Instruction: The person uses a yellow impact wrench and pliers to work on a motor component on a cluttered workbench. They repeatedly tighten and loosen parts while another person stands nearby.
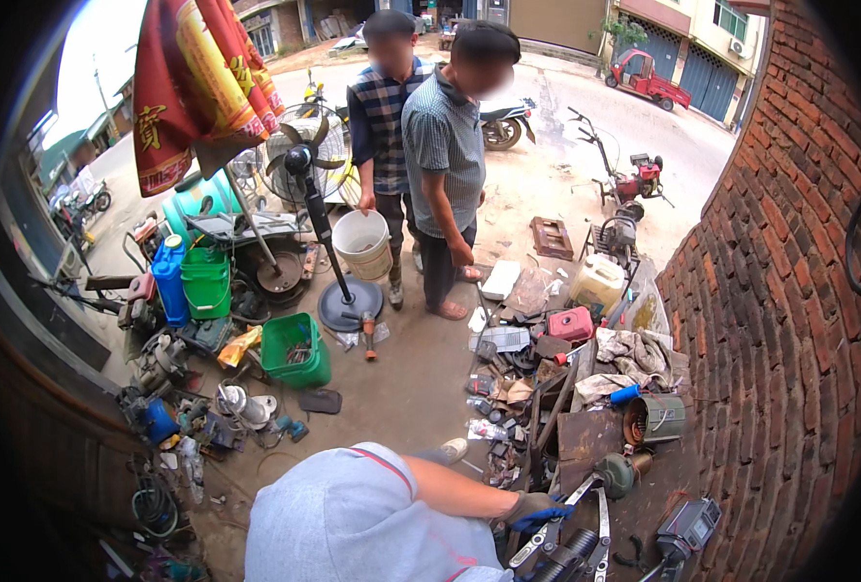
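Observation:
My left hand (535,508), in a dark glove with blue fingers, reaches in from the bare forearm at the lower middle. It closes on one steel arm of what looks like a jaw puller (602,532), with silver arms spread apart. Between these arms sits a dark ribbed cylindrical part (576,551), cut off by the lower edge. A round dark green metal part (616,475) lies just beyond the puller's far end. My grey short sleeve (328,504) covers much of the lower left. My right hand is not in view.
A grey device with a screen (690,529) lies near the brick wall (779,291). Scattered parts and a red box (571,324) fill the right side. A green bucket (296,351), fan (338,233) and power tool (368,335) stand left. Two people (445,145) stand ahead, one holding a white bucket (362,242).

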A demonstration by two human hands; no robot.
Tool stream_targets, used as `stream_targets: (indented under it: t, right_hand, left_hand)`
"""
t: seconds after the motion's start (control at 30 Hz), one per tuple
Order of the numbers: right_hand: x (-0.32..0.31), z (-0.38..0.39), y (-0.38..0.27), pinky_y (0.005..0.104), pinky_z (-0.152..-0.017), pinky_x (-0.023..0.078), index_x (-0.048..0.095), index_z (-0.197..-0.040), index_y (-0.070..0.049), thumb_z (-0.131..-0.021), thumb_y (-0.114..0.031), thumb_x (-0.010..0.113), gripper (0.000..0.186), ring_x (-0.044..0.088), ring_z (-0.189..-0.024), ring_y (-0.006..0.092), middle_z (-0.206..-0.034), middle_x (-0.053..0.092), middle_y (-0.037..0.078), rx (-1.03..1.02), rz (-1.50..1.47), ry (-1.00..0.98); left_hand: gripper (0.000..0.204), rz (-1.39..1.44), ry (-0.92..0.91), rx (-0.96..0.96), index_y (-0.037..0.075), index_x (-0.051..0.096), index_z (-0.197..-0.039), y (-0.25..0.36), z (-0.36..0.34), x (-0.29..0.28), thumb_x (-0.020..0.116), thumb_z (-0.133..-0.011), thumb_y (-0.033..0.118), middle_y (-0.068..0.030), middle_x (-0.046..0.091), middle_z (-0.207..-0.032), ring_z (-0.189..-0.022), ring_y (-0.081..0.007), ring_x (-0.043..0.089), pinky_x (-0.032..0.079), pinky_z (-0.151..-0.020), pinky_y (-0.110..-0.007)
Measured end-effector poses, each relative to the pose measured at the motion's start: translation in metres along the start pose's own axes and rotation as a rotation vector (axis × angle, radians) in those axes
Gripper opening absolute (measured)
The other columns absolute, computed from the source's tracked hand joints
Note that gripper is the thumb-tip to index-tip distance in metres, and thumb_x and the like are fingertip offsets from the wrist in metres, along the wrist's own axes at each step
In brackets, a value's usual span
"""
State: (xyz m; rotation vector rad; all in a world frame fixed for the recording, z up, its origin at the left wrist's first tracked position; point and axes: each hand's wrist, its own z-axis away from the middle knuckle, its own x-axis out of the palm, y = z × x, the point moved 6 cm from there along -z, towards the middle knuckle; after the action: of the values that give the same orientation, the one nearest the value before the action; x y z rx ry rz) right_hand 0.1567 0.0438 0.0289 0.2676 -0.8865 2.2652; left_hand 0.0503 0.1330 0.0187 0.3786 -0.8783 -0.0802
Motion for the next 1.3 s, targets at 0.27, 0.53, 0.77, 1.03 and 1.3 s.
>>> stream_targets:
  t: [0.27, 0.53, 0.77, 1.03, 1.3]
  right_hand:
    - [-0.007, 0.008, 0.000, 0.0431, -0.065, 0.059, 0.058, -0.117, 0.000, -0.087, -0.046, 0.065, 0.056, 0.069, -0.067, 0.0298, -0.084, 0.069, 0.016, -0.007, -0.010, 0.018]
    - [-0.036, 0.032, 0.012, 0.0434, -0.064, 0.060, 0.059, -0.116, 0.000, -0.088, -0.049, 0.064, 0.056, 0.069, -0.066, 0.0296, -0.083, 0.069, 0.015, -0.038, -0.076, 0.056]
    - [-0.074, 0.075, 0.025, 0.0437, -0.064, 0.060, 0.059, -0.115, -0.001, -0.089, -0.051, 0.063, 0.057, 0.068, -0.066, 0.0294, -0.082, 0.069, 0.015, -0.119, -0.149, 0.055]
    - [-0.090, 0.094, 0.038, 0.0449, -0.062, 0.060, 0.060, -0.110, -0.003, -0.091, -0.061, 0.055, 0.061, 0.067, -0.063, 0.0288, -0.080, 0.068, 0.014, -0.215, -0.187, 0.094]
    - [-0.097, 0.096, 0.045, 0.0417, -0.062, 0.059, 0.059, -0.112, -0.005, -0.091, -0.064, 0.055, 0.063, 0.067, -0.067, 0.0254, -0.077, 0.066, 0.012, -0.143, -0.119, 0.103]
  left_hand:
    - [0.022, -0.023, -0.061, -0.021, 0.014, 0.052, -0.104, -0.016, -0.006, 0.010, 0.070, -0.090, 0.014, -0.0007, 0.062, -0.071, -0.054, -0.0113, 0.062, 0.056, -0.048, -0.030]
    - [0.016, -0.148, 0.016, 0.005, 0.008, 0.055, -0.097, -0.020, -0.001, 0.030, 0.068, -0.091, 0.016, -0.0050, 0.062, -0.067, -0.051, -0.0169, 0.061, 0.051, -0.044, -0.036]
    - [0.015, -0.148, 0.029, -0.062, 0.006, 0.062, -0.097, -0.029, -0.028, 0.038, 0.072, -0.090, 0.014, -0.0060, 0.068, -0.079, -0.061, -0.0158, 0.067, 0.056, -0.053, -0.032]
    - [0.017, 0.043, -0.079, -0.169, 0.011, 0.058, -0.104, -0.058, -0.042, 0.053, 0.070, -0.093, 0.017, -0.0042, 0.066, -0.084, -0.068, -0.0182, 0.070, 0.061, -0.058, -0.034]
    - [0.015, -0.042, 0.010, -0.172, 0.012, 0.058, -0.104, -0.070, -0.052, 0.048, 0.067, -0.096, 0.021, -0.0037, 0.066, -0.082, -0.064, -0.0153, 0.067, 0.058, -0.054, -0.031]
